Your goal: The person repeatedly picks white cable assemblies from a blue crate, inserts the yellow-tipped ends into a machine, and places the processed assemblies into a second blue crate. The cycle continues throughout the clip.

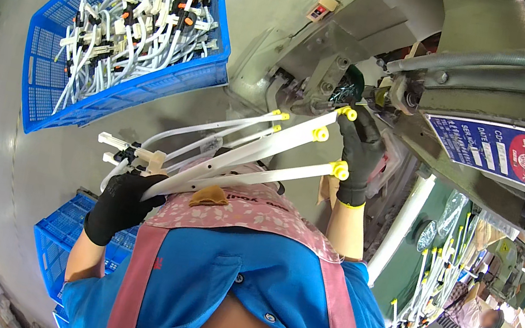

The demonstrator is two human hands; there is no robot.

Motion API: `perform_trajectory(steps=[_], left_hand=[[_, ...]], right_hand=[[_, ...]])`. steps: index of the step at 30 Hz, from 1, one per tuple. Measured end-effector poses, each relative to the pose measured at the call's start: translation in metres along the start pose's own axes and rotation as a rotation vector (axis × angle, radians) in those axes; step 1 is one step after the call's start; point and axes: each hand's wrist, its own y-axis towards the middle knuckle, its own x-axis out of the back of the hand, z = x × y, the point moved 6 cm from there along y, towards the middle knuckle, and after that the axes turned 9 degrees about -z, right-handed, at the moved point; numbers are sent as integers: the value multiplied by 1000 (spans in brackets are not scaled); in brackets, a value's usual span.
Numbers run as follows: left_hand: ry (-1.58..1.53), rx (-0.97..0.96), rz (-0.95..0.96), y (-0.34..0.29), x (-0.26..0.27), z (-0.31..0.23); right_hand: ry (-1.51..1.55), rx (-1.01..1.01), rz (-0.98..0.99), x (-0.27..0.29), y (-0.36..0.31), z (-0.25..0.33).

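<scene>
My left hand (124, 201), in a black glove, is closed around the lower ends of a bundle of white plastic tubes (243, 151). Black and cream clips (131, 151) stick out beside that hand. The tubes slant up to the right across my front and end in yellow fittings (340, 170). My right hand (361, 152), also black-gloved, is raised beside those fittings, close to the working part of a machine (334, 75). Its fingers are bent together at the uppermost fitting; what lies between them is hidden.
A blue plastic crate (39, 114) full of white tubes with clips stands at the far left. More blue crates (54, 232) are low at the left. The green machine body (483, 105) bulks at the right. Past it, yellow-tipped tubes (431, 285) lie on a green surface, near another person (471, 313).
</scene>
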Motion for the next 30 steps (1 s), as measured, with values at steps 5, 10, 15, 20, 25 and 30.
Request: perform_trajectory(steps=[5,10,15,20,25,30], left_hand=[[48,-106,23,11,4,3],[68,-132,43,26,6,8],[30,-29,166,39,0,19],[92,-167,132,46,4,22],[57,-270,167,53,7,23],[50,-149,237,58,5,31]], right_hand=[[-15,72,-39,5,4,6],[-53,216,-38,5,12,-3],[-144,319,-51,5,12,3],[-132,125,-143,8,7,4],[0,134,-124,2,4,5],[-153,298,-119,-1,9,11]])
